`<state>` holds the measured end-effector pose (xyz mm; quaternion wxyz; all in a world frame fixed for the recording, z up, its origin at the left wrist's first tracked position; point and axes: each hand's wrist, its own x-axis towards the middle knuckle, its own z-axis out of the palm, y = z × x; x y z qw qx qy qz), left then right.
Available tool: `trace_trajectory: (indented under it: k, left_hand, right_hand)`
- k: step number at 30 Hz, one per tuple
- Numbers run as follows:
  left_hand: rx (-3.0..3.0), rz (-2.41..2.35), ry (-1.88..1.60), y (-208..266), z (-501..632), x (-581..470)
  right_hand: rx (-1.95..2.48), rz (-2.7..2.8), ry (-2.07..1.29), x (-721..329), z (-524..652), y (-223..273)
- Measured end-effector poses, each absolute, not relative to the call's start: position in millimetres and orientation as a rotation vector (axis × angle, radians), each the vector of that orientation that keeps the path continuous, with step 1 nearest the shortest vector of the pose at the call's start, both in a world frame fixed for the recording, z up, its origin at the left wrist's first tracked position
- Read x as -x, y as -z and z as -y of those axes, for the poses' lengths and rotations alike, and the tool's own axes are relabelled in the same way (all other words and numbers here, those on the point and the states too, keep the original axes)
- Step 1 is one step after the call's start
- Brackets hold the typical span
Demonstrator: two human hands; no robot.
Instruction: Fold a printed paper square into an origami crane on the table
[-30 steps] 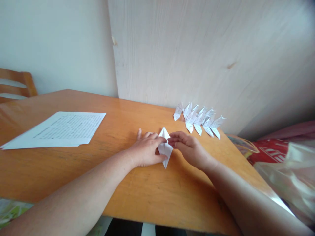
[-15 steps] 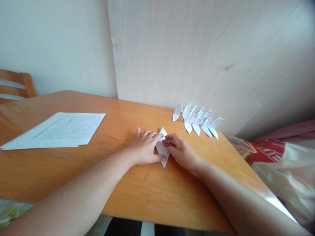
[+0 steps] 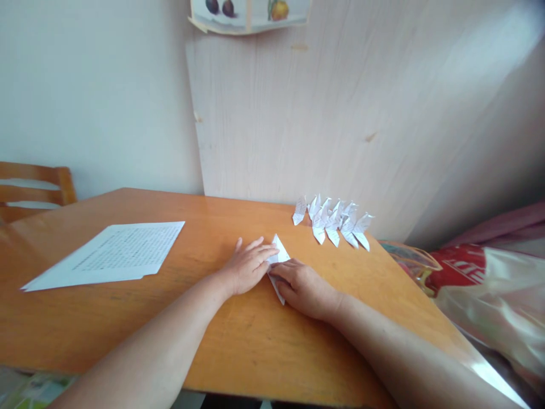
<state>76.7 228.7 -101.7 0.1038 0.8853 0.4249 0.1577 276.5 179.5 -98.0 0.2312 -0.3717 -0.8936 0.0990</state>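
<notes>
A small piece of folded white paper [image 3: 280, 253] lies on the table in front of me, with a pointed tip at its far end and another at its near end. My left hand [image 3: 250, 266] rests flat at its left edge, fingers stretched out and fingertips on the paper. From the other side, my right hand [image 3: 305, 288] is closed on the paper's right part, its fingers held together over the middle. Both hands cover part of the paper, so its folds there are hidden.
Several folded paper pieces [image 3: 334, 223] stand grouped at the table's back right. A stack of printed sheets [image 3: 128, 253] lies on the left of the wooden table [image 3: 242, 346]. Red and white bags [image 3: 489, 284] are beyond the right edge; a chair [image 3: 63, 184] stands back left.
My view has tilted up, bringing a fruit picture on the wall into sight. The right hand has moved over the paper's lower middle, and the left thumb has drawn back from its lower part.
</notes>
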Motion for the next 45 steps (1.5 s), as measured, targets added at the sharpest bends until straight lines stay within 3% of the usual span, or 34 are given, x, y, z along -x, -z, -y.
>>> trace_trajectory:
  k: [15,25,37,45]
  left_hand:
    - [-2.615,-1.271,-0.246,97.1,-226.2,-76.5]
    - [-2.665,-1.198,-0.239,92.6,-222.8,-73.1]
    - [-2.677,-1.161,-0.148,98.6,-226.5,-72.4]
    - [-2.608,-1.161,-0.199,99.9,-226.1,-72.7]
  right_hand:
    - [0.866,2.368,-0.729,-284.4,-176.8,81.3]
    - [0.872,2.492,-0.494,-278.2,-164.8,79.2]
    - [0.829,2.514,-0.632,-283.4,-162.7,73.4]
    - [1.068,1.737,-1.144,-286.2,-185.5,92.3]
